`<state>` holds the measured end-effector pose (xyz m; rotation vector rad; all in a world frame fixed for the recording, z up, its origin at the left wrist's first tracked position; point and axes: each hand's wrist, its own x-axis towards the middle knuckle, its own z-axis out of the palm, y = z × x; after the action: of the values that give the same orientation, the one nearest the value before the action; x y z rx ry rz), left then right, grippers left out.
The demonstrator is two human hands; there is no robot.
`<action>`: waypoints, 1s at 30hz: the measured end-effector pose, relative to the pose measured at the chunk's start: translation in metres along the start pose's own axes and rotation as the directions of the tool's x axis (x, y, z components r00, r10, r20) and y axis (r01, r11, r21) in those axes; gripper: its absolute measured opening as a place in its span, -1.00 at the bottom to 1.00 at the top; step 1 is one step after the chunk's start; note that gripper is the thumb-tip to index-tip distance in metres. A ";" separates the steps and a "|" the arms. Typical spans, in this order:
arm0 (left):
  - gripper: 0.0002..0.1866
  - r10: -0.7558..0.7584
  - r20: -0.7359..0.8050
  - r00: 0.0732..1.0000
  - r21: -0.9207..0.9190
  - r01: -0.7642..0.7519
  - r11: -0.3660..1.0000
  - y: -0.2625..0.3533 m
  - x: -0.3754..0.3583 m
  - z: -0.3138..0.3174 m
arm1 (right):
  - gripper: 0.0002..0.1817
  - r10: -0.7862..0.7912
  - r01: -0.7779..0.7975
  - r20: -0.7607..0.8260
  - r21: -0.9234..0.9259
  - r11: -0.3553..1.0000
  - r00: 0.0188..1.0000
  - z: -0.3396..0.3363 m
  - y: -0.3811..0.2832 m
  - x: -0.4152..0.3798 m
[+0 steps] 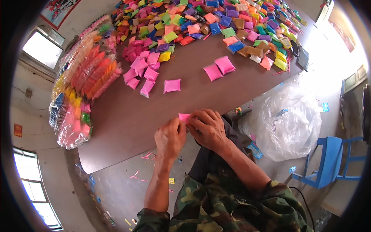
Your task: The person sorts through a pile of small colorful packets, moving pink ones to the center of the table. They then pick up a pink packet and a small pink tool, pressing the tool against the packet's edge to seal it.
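A small pink packet (184, 116) is pinched between my two hands over the near edge of the table. My left hand (170, 137) grips its left side with curled fingers. On the right side, my right hand (208, 127) holds it with thumb and fingers, which cover much of it. Just beyond my hands lies a single pink packet (172, 86). Two more pink packets (219, 68) lie side by side farther right, touching. A loose cluster of pink packets (141, 69) spreads to the left.
A large heap of multicoloured packets (201, 19) covers the far table (127, 116). Clear bags of coloured packets (91, 69) are stacked at the left edge. To the right, a big transparent plastic bag (288, 120) stands on the floor near a blue chair (328, 162). A dark phone-like object (303, 58) lies at the right edge.
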<state>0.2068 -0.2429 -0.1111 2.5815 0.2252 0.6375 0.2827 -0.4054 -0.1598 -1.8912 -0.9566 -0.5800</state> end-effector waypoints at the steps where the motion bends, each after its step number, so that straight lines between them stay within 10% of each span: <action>1: -0.85 0.021 -0.008 1.000 0.032 -0.021 0.999 0.000 -0.003 0.003 | -0.70 0.001 -0.001 0.007 0.001 1.000 1.000 0.000 0.000 0.000; 17: -0.83 -0.075 -0.078 0.994 0.107 0.083 0.991 -0.036 -0.023 -0.001 | -0.51 0.044 -0.042 0.087 -0.034 0.999 0.995 -0.007 -0.005 -0.003; 23: -0.81 -0.143 -0.041 0.989 -0.145 0.136 0.980 -0.014 -0.019 -0.014 | -0.47 0.049 -0.045 0.094 -0.041 0.998 0.994 -0.011 -0.008 -0.002; 30: -0.84 -0.096 -0.101 0.990 0.083 0.104 0.991 -0.038 -0.025 -0.003 | -0.44 0.051 -0.045 0.113 -0.062 0.997 0.992 -0.009 -0.008 -0.004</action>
<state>0.1813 -0.2151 -0.1371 2.6061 0.4206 0.7315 0.2733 -0.4130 -0.1543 -2.0128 -0.9737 -0.4800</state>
